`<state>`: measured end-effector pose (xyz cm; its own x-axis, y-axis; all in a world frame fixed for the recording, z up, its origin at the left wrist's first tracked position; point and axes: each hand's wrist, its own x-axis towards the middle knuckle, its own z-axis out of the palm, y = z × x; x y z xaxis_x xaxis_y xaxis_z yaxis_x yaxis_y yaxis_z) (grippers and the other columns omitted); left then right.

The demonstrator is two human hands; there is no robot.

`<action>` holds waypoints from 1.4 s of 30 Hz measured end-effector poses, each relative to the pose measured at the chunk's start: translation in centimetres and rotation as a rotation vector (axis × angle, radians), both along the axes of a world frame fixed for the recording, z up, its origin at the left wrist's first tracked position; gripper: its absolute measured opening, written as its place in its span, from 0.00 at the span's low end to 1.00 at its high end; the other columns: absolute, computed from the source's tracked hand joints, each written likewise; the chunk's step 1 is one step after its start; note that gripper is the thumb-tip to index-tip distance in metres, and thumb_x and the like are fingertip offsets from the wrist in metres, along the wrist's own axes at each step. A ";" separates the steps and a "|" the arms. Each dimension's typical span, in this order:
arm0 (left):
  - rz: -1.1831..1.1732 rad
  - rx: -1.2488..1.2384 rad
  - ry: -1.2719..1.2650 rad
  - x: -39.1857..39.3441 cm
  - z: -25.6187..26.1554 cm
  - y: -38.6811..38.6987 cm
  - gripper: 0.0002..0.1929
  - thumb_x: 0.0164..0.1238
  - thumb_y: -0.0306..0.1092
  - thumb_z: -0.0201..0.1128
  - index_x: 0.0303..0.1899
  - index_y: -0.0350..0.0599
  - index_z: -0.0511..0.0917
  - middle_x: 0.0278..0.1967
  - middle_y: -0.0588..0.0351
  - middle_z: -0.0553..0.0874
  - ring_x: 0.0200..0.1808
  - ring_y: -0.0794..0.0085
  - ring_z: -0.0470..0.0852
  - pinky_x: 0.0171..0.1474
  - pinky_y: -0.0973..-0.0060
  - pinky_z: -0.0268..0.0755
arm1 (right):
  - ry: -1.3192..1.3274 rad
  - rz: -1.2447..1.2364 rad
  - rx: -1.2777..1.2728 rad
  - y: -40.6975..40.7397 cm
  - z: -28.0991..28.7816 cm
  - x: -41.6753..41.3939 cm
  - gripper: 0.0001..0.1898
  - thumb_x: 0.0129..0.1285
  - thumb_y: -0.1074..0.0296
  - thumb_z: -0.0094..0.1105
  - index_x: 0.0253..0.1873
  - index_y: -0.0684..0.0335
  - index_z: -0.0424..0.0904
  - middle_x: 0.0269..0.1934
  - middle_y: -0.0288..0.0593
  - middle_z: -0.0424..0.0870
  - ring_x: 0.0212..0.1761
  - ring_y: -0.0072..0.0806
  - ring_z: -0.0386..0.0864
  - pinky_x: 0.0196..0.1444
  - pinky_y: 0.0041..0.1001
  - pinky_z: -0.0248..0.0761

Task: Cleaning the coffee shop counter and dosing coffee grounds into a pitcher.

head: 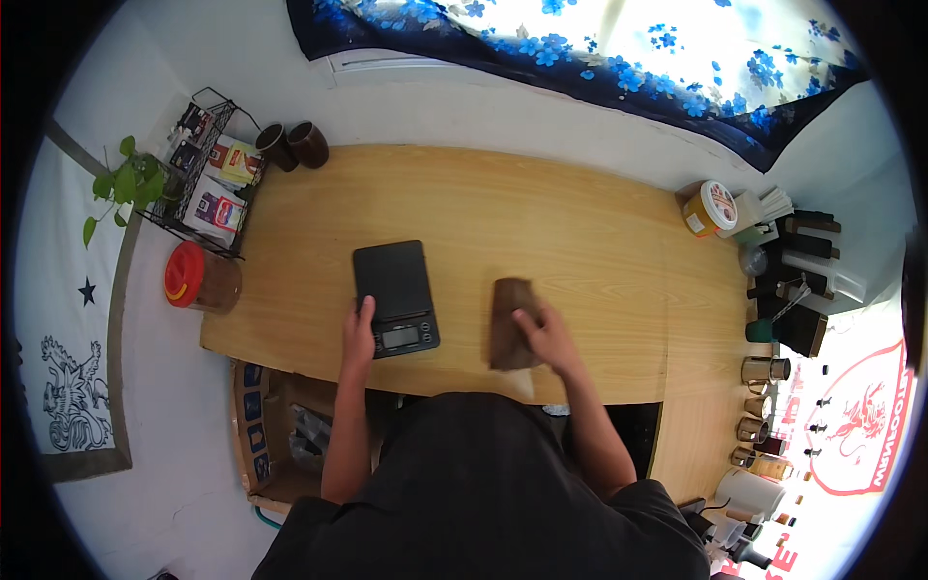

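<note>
A black digital kitchen scale (395, 290) lies on the wooden table, its display and buttons at the end nearer me. My left hand (358, 333) grips its left edge, thumb over the top and the other fingers hidden below. To the right, my right hand (552, 339) holds a brown piece (511, 326), seemingly a folded cloth, by its right side. Motion blur softens its outline, so its exact kind is uncertain. A small pale patch shows below its lower end. A gap of bare wood separates the scale and the brown piece.
The wooden table (464, 196) meets a wall behind. Two dark cups (309, 145), a wire rack (206, 174) with packets and a red-lidded jar (203, 277) stand left. A lidded tub (710, 208) and metal pitchers (757, 370) line the right. An open cardboard box (279, 406) sits below.
</note>
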<state>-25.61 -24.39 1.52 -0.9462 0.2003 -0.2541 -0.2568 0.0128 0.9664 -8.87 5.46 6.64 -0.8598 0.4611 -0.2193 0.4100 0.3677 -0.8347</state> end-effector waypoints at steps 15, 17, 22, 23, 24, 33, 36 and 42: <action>0.650 0.064 -0.025 5.6 5.1 -14.4 0.33 0.80 0.52 0.59 0.73 0.36 0.67 0.64 0.49 0.79 0.61 0.65 0.81 0.60 0.70 0.78 | 0.056 -0.277 0.781 12.9 -7.0 -10.9 0.11 0.75 0.58 0.54 0.54 0.52 0.81 0.46 0.58 0.86 0.45 0.59 0.84 0.44 0.53 0.76; 0.687 0.119 -0.021 7.2 4.1 -16.8 0.33 0.80 0.52 0.58 0.73 0.36 0.66 0.64 0.49 0.78 0.60 0.65 0.82 0.60 0.70 0.77 | 0.169 -0.075 0.650 5.8 -5.5 -13.6 0.10 0.74 0.60 0.54 0.53 0.53 0.81 0.46 0.58 0.86 0.42 0.60 0.84 0.42 0.54 0.76; 0.614 0.265 0.001 7.3 3.1 -17.3 0.31 0.81 0.52 0.56 0.72 0.36 0.68 0.63 0.49 0.79 0.60 0.63 0.82 0.60 0.68 0.78 | 0.155 0.360 0.544 -10.3 -8.6 -14.5 0.12 0.71 0.67 0.53 0.56 0.56 0.78 0.43 0.56 0.85 0.40 0.58 0.84 0.40 0.52 0.78; 0.611 0.270 0.004 7.1 3.2 -17.3 0.31 0.81 0.52 0.56 0.72 0.36 0.68 0.63 0.49 0.79 0.60 0.63 0.82 0.60 0.68 0.78 | 0.231 0.430 0.481 -13.8 -9.1 -13.6 0.15 0.70 0.68 0.53 0.59 0.57 0.76 0.43 0.58 0.84 0.42 0.58 0.83 0.41 0.51 0.78; 0.651 0.290 -0.019 7.5 3.1 -18.3 0.30 0.81 0.52 0.56 0.70 0.36 0.69 0.62 0.49 0.79 0.59 0.63 0.82 0.59 0.67 0.78 | 0.188 0.517 0.324 -17.9 -6.8 -12.3 0.12 0.68 0.70 0.54 0.55 0.60 0.77 0.43 0.60 0.83 0.44 0.60 0.82 0.44 0.52 0.77; 0.696 0.345 0.012 4.0 3.7 -19.3 0.30 0.80 0.55 0.56 0.67 0.38 0.72 0.57 0.52 0.82 0.55 0.63 0.85 0.57 0.66 0.80 | 0.008 0.082 -0.562 -16.4 -7.1 -11.1 0.27 0.78 0.44 0.54 0.59 0.67 0.82 0.51 0.46 0.86 0.52 0.31 0.80 0.59 0.31 0.72; 0.757 0.330 -0.005 5.1 3.3 -22.2 0.30 0.80 0.55 0.56 0.67 0.38 0.72 0.57 0.51 0.82 0.56 0.63 0.85 0.57 0.66 0.80 | 0.005 -0.125 -0.402 -9.3 -2.2 -11.0 0.32 0.75 0.41 0.56 0.61 0.71 0.79 0.51 0.48 0.86 0.55 0.33 0.80 0.61 0.35 0.72; 0.762 0.394 -0.030 5.9 2.3 -24.6 0.30 0.81 0.55 0.55 0.69 0.39 0.71 0.60 0.50 0.82 0.58 0.61 0.84 0.60 0.64 0.79 | 0.328 -0.205 0.471 4.2 0.2 -12.9 0.15 0.75 0.60 0.59 0.50 0.68 0.81 0.35 0.60 0.86 0.36 0.54 0.84 0.40 0.42 0.76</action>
